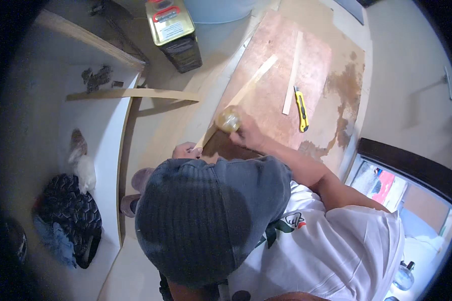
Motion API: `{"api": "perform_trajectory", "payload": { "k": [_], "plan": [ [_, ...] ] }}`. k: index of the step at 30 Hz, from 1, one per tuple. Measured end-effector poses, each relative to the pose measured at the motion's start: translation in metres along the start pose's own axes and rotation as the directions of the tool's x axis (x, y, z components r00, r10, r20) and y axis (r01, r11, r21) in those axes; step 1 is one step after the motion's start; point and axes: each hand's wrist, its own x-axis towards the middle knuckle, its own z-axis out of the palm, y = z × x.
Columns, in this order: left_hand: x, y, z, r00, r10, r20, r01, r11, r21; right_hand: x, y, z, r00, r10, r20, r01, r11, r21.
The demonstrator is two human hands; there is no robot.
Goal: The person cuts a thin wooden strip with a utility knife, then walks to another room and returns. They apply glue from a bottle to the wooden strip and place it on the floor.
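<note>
Lying slantwise over a reddish plywood board (pixel 314 55) is a thin pale wooden strip (pixel 256 78). The fingers of my left hand (pixel 187 150) are closed at the strip's near end; my grey-clad leg hides part of that hand and its forearm. Over the middle of the strip, my right hand (pixel 248 134) grips a rounded, see-through yellowish object (pixel 228 120), blurred so that its kind is unclear. To the right on the board lie a second pale strip (pixel 292 75) and a yellow utility knife (pixel 301 110).
A square metal tin (pixel 176 37) stands at the far left. White cabinet panels (pixel 103 150) rise on the left, with a curved strip (pixel 150 94) jutting out and a black textured object (pixel 73 215) lying inside. Brown stains (pixel 344 90) mark the surface beside the board.
</note>
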Motion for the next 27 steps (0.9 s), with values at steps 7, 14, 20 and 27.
{"api": "perform_trajectory", "payload": {
  "k": [7,14,20,27],
  "plan": [
    [-0.002,-0.016,0.002,0.998,0.05,-0.023,-0.049,0.997,0.053,0.035,0.045,-0.059,0.95,0.189,-0.25,-0.252,0.936,-0.247],
    [-0.017,-0.008,-0.004,0.99,-0.053,0.129,0.069,0.99,-0.119,0.003,0.002,-0.003,0.999,-0.017,0.037,0.02,0.997,-0.077],
    [-0.031,0.012,-0.005,0.995,-0.086,0.051,0.09,0.993,-0.077,0.018,0.041,-0.035,0.997,0.034,-0.076,-0.053,0.963,-0.263],
    [-0.043,0.01,-0.007,1.0,-0.009,0.015,0.01,0.997,-0.077,0.022,0.015,-0.031,0.98,0.14,-0.144,-0.169,0.963,-0.21]
  ]
}}
